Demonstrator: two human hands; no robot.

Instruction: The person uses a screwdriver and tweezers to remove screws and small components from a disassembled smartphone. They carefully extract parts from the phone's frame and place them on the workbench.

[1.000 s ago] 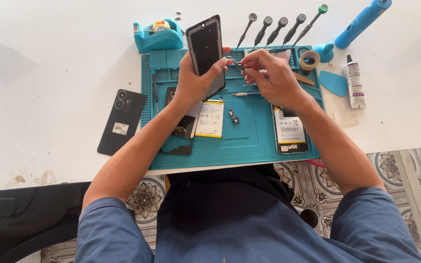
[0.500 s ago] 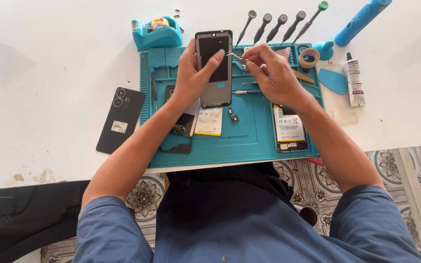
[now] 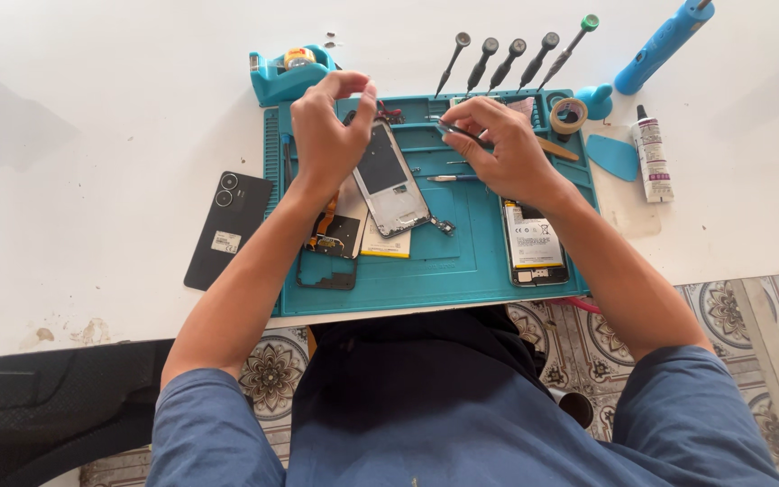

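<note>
Head view: left hand (image 3: 328, 135) tilts phone frame (image 3: 389, 178) (right hand (image 3: 498, 144) grips tweezers (image 3: 463, 135))

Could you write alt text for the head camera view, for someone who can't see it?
A person's left hand tilts an opened phone screen above a teal repair mat while the right hand holds tweezers. Screwdrivers, a phone battery and a black back cover lie around.

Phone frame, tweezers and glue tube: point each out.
Phone frame (image 3: 389, 180), head view, middle of its inner face.
Tweezers (image 3: 463, 135), head view, dark shaft near the right fingers.
Glue tube (image 3: 655, 164), head view, white body.
</note>
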